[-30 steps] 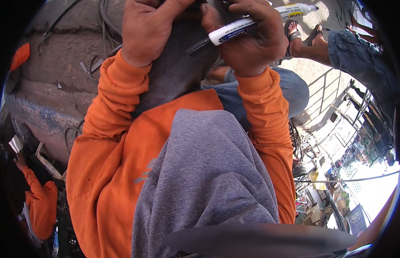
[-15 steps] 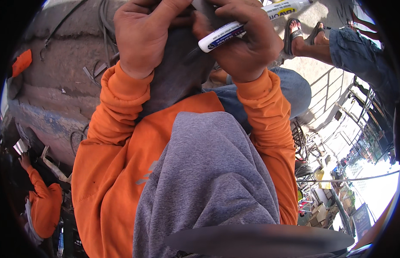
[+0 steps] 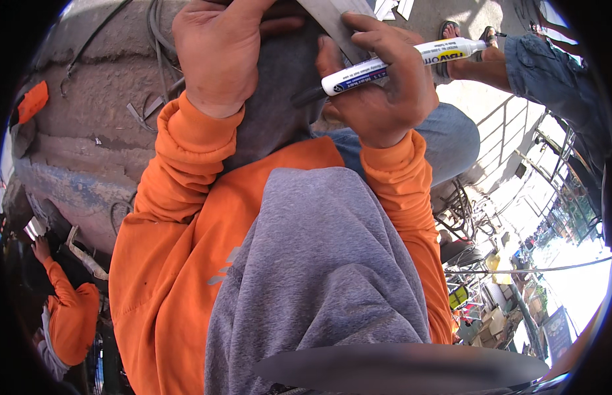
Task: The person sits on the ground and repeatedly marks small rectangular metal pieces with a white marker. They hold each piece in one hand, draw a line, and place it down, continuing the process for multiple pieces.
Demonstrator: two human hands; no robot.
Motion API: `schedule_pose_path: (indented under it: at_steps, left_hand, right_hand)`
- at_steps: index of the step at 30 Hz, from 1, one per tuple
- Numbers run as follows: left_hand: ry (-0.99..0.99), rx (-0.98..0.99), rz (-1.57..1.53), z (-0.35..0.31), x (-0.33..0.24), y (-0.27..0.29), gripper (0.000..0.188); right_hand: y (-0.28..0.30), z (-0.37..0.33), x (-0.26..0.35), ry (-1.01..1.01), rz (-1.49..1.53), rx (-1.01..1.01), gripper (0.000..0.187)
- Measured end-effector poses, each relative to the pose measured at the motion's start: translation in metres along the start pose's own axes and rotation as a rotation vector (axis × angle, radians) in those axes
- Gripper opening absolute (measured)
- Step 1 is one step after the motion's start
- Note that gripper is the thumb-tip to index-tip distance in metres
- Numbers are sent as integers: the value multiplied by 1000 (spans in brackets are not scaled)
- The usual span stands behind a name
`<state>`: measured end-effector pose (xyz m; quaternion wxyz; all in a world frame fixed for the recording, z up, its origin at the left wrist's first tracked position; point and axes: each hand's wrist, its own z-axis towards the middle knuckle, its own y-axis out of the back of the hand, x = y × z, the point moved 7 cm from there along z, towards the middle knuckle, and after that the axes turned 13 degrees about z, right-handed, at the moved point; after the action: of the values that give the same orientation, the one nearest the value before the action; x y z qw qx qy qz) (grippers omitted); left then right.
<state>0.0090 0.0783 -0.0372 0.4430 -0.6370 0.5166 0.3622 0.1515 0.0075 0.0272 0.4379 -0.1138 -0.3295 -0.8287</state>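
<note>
My right hand (image 3: 391,99) is closed around a white paint marker (image 3: 355,76), which lies slantwise through its fingers. A dark piece shows at the marker's left end. The thumb and a bent finger of that hand are at a flat grey strip (image 3: 333,23), which runs out past the top edge. My left hand (image 3: 217,56) is closed at the upper left, its fingers bent inward near the strip. The top edge cuts off its fingertips, so what they grip is hidden. Below both hands is dark cloth over my leg (image 3: 273,99).
Cables (image 3: 158,39) lie on the dirty brown surface at left. White flat pieces (image 3: 395,9) rest beyond my right hand. A person in sandals and denim shorts (image 3: 543,66) stands at upper right; another in orange (image 3: 74,316) is at lower left. Metal frames and clutter fill the right.
My right hand has moved slightly down and right with the marker, away from my left hand. More of the grey strip and the white pieces now show.
</note>
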Motion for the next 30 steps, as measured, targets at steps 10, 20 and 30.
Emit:
schedule_pose_path:
  at_steps: [10, 20, 30]
  left_hand:
    - [-85, 151, -53, 6, 3, 6, 14]
    - [-151, 532, 254, 24, -17, 10, 19]
    - [-68, 615, 146, 37, -10, 14, 17]
  right_hand:
    - [-1, -8, 4, 37, -18, -32, 41]
    - [14, -17, -25, -530, 683, -234, 82]
    - [3, -10, -32, -556, 749, -226, 43]
